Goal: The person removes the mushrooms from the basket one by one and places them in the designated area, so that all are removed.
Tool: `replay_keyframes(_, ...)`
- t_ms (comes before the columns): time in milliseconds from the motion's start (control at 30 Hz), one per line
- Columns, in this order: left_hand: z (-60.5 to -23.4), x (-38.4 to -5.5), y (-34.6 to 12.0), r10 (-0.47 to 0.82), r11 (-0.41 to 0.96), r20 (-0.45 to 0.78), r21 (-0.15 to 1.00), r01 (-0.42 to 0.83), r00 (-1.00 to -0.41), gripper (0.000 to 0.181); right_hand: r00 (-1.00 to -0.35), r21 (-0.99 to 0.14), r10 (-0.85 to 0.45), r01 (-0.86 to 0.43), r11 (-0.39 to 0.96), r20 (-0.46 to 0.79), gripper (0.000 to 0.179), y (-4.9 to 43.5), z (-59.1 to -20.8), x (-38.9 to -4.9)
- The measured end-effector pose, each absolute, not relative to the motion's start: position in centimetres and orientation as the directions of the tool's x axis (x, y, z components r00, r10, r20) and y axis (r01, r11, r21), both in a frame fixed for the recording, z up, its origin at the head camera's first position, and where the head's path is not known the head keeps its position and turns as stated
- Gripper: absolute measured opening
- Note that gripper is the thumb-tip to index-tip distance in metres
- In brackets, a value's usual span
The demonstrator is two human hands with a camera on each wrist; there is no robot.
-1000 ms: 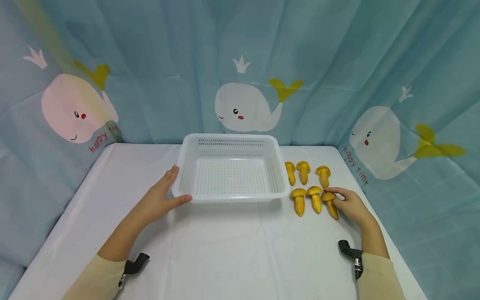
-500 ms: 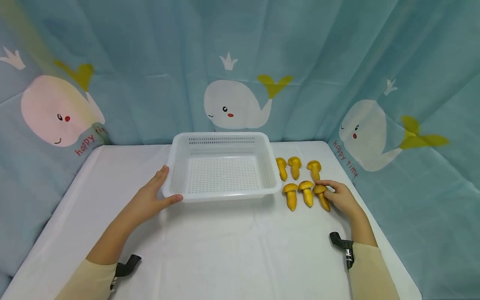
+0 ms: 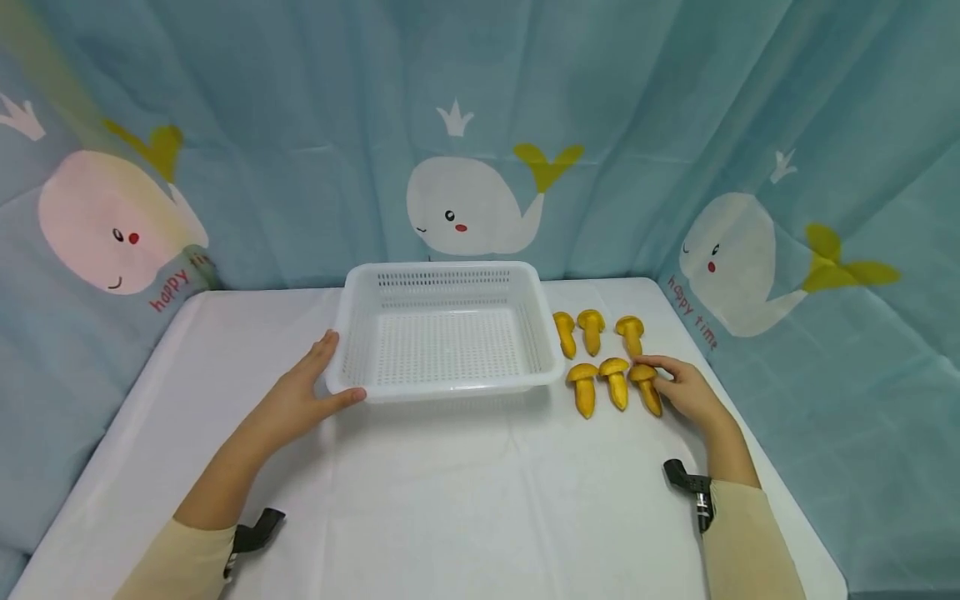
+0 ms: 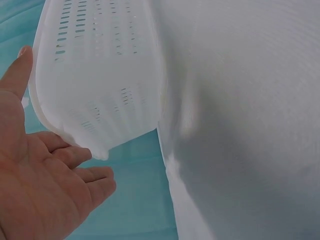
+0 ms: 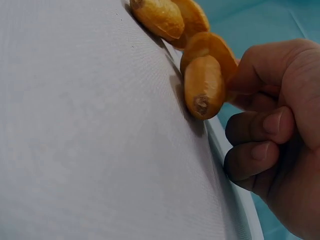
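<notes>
A white plastic basket [image 3: 450, 342] with slotted walls stands at the middle back of the table. My left hand [image 3: 300, 396] rests at its left front corner, thumb on the front rim and fingers spread along the left side. In the left wrist view, the fingertips of that hand [image 4: 55, 175] are right at the rim. Several yellow mushrooms lie in two rows right of the basket. My right hand [image 3: 686, 392] pinches the front right mushroom [image 3: 647, 393] by its cap between thumb and index finger. The right wrist view shows its stem end [image 5: 204, 90] facing the camera; the fingertips are partly hidden behind the cap.
A white cloth covers the table [image 3: 435, 500]. Close behind it and along both sides hangs a blue curtain [image 3: 315, 125] with whale prints. A neighbouring mushroom [image 3: 615, 385] lies just left of the pinched one, and another mushroom [image 3: 631, 332] just behind it.
The head view has swung slightly right, so everything sits further left in the picture. Both hands keep their places at the basket and at the front right mushroom.
</notes>
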State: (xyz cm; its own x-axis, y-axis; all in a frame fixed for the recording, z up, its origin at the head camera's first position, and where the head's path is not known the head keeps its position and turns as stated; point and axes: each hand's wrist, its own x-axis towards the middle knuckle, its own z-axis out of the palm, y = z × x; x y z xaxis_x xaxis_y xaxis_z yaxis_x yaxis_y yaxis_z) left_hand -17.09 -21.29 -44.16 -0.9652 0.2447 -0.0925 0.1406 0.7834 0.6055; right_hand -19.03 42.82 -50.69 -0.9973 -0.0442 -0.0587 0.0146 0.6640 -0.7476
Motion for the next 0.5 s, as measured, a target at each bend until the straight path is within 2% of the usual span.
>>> replay_keyframes(500, -44.23, -16.9, -21.27, 0.228, 0.787, -0.071, 0.601, 0.141, -0.971, 0.121, -0.999, -0.689, 0.029, 0.049, 0.723, -0.042, 0.046, 42.88, -50.32, -18.15)
